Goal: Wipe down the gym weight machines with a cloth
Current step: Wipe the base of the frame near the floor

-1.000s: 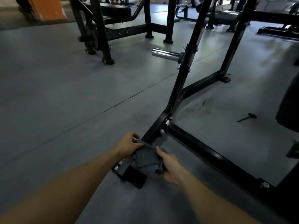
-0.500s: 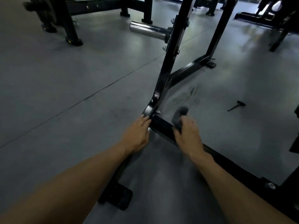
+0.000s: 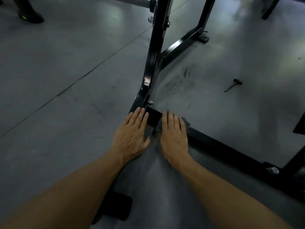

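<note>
A black steel weight-machine frame (image 3: 214, 142) stands on the grey floor, with a slanted upright (image 3: 155, 52) meeting a low base bar near the middle. My right hand (image 3: 173, 136) lies flat with straight fingers on a dark grey cloth (image 3: 185, 123), pressing it onto the base bar just right of the joint. Only the cloth's edges show around the fingers. My left hand (image 3: 132, 134) rests flat on the frame's lower leg beside the joint, fingers straight, holding nothing.
A small black T-handled tool (image 3: 233, 85) lies on the floor to the right. The frame's rubber foot (image 3: 118, 207) sits near my left forearm. A bolt (image 3: 273, 170) sticks out at the bar's right end. Another machine's foot (image 3: 30, 16) stands far left.
The cloth moved from the frame's foot end up to the base bar by the joint. My right hand went from gripping the bunched cloth to pressing it flat. My left hand flattened beside the joint.
</note>
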Available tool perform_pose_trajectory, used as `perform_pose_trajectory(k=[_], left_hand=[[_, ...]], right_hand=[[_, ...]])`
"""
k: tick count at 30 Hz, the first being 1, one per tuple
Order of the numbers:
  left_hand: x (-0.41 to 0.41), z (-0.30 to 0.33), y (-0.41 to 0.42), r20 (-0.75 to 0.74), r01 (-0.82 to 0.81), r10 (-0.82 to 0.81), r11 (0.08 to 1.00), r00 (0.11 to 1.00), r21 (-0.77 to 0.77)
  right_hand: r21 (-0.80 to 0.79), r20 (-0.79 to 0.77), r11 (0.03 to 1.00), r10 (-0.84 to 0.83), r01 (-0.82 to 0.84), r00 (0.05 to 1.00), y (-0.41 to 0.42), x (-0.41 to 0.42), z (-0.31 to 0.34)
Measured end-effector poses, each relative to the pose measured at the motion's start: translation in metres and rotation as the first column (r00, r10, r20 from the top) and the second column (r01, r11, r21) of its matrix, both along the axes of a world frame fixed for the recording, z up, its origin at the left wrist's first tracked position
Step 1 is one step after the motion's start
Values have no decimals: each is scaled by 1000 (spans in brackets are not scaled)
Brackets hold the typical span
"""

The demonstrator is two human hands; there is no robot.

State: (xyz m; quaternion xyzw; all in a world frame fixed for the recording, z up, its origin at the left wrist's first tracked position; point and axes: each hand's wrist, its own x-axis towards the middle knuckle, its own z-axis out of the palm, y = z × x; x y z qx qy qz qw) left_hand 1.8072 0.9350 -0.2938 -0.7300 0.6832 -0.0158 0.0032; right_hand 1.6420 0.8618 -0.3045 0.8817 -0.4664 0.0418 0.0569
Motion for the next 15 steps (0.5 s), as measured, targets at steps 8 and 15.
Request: perform_pose_trajectory(k=[8,15], left_hand=[[-3,1,3,83,111,-112,994,990,18],[-5,4,1,146,248,-256,966,956,67]], right_hand=[[-127,23,982,-140,142,990,17,-150,-6],[-99,163,965,-225,243,961,15,-99,-2]])
